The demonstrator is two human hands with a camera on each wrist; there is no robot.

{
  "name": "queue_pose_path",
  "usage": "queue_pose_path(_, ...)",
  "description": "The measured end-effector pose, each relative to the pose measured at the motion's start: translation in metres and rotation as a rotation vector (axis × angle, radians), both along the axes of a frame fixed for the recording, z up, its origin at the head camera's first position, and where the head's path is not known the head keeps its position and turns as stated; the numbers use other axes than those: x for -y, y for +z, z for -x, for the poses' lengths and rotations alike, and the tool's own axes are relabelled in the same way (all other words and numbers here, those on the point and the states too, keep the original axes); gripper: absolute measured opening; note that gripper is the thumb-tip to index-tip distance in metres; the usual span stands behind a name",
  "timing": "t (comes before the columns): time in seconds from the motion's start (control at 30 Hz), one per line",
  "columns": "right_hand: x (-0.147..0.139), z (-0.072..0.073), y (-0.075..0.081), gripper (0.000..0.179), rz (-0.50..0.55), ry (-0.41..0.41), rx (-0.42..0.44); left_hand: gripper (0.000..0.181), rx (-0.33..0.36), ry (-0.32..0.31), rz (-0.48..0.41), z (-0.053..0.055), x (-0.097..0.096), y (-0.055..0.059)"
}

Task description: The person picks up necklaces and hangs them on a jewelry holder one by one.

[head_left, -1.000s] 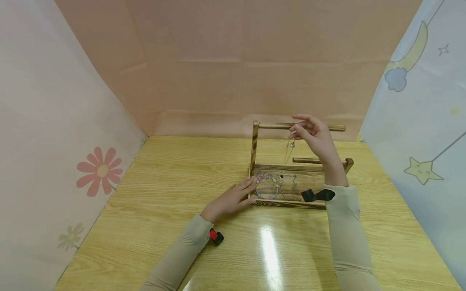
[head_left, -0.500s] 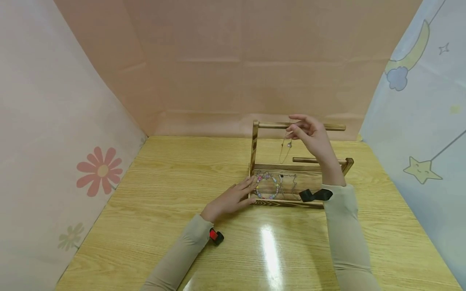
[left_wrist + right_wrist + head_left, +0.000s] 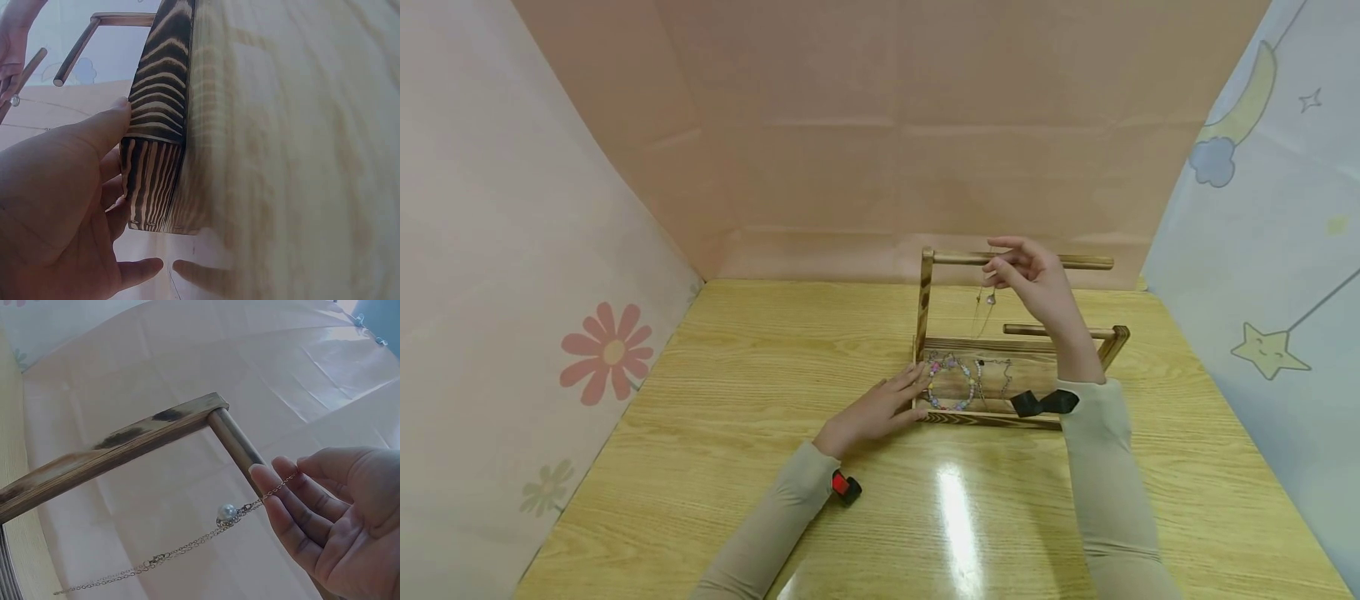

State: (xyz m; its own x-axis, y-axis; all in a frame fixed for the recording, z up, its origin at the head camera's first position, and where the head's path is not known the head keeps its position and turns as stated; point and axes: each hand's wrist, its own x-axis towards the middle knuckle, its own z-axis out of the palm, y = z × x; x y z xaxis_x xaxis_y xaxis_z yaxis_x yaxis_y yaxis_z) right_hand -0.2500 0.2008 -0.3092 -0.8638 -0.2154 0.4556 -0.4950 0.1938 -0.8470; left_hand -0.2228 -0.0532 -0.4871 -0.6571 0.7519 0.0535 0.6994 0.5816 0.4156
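Observation:
My right hand (image 3: 1033, 271) pinches a fine chain necklace (image 3: 181, 548) between thumb and fingers at the upper rod (image 3: 1086, 262) of a wooden jewelry stand (image 3: 922, 308). The chain hangs down in a thin loop with a pearl pendant (image 3: 227, 512). Whether the chain passes over the rod, I cannot tell. My left hand (image 3: 872, 410) rests against the left end of the stand's tray (image 3: 156, 119), its fingers fairly straight in the head view. In the left wrist view the thumb touches the front corner, and other fingers lie along the end, partly hidden.
In the tray lie a colorful beaded bracelet (image 3: 951, 408) and thin chains (image 3: 1007, 379). A lower, shorter rod (image 3: 1030, 331) juts leftward from a post on the stand's right side. The stand sits on a wood-grain table (image 3: 775, 358), with a plain backdrop (image 3: 820, 167) behind.
My right hand has slid a little to the left along the upper rod, carrying the necklace. The left hand and the stand have stayed in place.

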Motion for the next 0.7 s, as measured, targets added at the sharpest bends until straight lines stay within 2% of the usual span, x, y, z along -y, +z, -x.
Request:
queue_pose_path(0.4, -0.001, 0.013, -0.011, 0.033, 0.002, 0.015, -0.015, 0.061, -0.014, -0.013, -0.006, 0.002, 0.000, -0.002)
queue_pose_path(0.7, 0.010, 0.002, 0.000, 0.032, -0.010, 0.024, -0.024, 0.060, -0.029, -0.025, -0.011, 0.003, -0.001, -0.002)
